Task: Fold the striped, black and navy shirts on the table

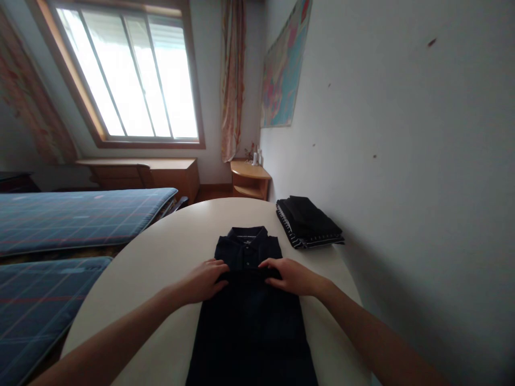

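Shirt: a dark navy cloth polo shirt (249, 332) lies in a long, narrow strip on a round, cream-white, smooth-topped table (177, 241), its near part running out of view at the bottom.
Left hand: the bare left hand (207, 280) has thumb and fingers closed on the left end of a fold crossing the shirt.
Right hand: the bare right hand (292, 276) clamps the right end of that fold the same way, well apart from the left.
Collar: the buttoned collar (247, 234) lies beyond both hands, pointing to the table's far edge.
Clothes pile: a stack of folded black garments (308, 222), white stripes showing along its side, sits at the table's far right edge, near the collar but apart from it.
Mattresses: two blue plaid mattresses (80, 217) lie past the table's left edge.
Corner shelf: a light-brown wooden corner unit (251, 171) stands beyond the far edge, small objects on top.
Wall: a colourful paper map (281, 75) hangs above.
Window: a bright, wood-framed window (137, 75) stands between patterned, pinkish curtains (232, 80).
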Available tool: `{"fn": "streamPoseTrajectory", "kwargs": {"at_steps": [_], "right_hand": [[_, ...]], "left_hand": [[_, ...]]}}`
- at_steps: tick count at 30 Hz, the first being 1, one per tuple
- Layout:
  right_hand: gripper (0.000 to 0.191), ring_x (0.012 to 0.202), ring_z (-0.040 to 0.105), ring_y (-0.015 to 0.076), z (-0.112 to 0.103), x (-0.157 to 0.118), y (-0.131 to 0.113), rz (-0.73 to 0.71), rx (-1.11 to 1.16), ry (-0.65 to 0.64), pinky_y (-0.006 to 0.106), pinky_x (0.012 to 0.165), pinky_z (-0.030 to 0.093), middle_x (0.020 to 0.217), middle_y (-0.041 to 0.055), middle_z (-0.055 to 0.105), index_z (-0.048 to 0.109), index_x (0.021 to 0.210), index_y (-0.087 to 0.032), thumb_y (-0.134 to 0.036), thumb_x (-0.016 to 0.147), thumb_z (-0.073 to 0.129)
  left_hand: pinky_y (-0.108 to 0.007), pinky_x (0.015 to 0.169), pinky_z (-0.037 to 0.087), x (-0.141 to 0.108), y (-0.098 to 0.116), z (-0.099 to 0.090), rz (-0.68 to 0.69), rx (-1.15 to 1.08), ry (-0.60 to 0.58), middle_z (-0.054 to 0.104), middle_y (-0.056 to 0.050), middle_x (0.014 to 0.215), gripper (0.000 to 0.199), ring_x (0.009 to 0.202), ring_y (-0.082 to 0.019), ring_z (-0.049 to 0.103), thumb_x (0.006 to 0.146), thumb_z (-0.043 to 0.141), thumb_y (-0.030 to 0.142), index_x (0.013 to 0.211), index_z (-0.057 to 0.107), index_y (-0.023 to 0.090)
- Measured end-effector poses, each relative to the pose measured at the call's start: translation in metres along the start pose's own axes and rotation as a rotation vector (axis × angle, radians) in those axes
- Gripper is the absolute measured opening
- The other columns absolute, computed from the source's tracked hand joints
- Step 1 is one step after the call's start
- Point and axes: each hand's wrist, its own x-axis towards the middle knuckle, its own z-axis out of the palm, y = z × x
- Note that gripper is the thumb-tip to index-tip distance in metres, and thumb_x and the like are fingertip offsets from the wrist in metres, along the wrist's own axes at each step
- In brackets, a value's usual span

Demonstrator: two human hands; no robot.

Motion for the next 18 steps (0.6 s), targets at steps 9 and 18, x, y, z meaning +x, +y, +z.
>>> {"fn": "streamPoseTrajectory", "kwargs": {"at_steps": [9,18], "right_hand": [[0.031,0.08,0.068,0.0209,-0.014,-0.003,0.002,0.105,-0.023,-0.095,0.027,0.071,0.047,0.092,0.0067,0.075,0.073,0.105,-0.019,-0.039,0.08,0.073],[0.022,0.073,0.064,0.017,-0.041,0.016,0.007,0.009,-0.006,-0.05,0.025,0.065,0.043,0.086,0.0034,0.072,0.071,0.099,-0.018,-0.036,0.089,0.063]], "left_hand": [[-0.034,0.09,0.047,-0.001,-0.008,0.0,-0.005,-0.069,0.007,0.068,-0.007,0.1,0.016,0.099,-0.024,0.063,0.09,0.054,0.029,0.1,0.065,0.022],[-0.031,0.087,0.047,0.012,-0.024,-0.031,0.02,-0.095,0.083,0.07,-0.005,0.102,0.02,0.097,-0.022,0.064,0.092,0.052,0.031,0.104,0.067,0.023]]}}
